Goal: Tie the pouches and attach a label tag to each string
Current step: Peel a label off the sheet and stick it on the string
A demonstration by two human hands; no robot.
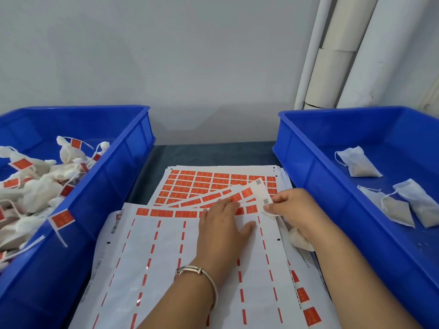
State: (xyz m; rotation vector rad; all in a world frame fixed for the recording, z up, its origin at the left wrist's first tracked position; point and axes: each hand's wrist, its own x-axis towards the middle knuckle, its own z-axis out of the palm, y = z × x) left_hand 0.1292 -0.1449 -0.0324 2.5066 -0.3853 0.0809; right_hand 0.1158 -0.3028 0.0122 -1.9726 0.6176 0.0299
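Pressing flat on label sheets [166, 257], left hand [223, 224]; right hand [292, 210] pinches sheet corner, grey wall [166, 55] behind.

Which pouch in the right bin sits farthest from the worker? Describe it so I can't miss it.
Start at the blue right bin. Three untagged pouches lie on its floor; the farthest pouch lies alone nearer the back wall. The other two overlap closer to the worker.

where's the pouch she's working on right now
In the head view, the pouch lies on the label sheets under the right hand, just inside the right blue bin.
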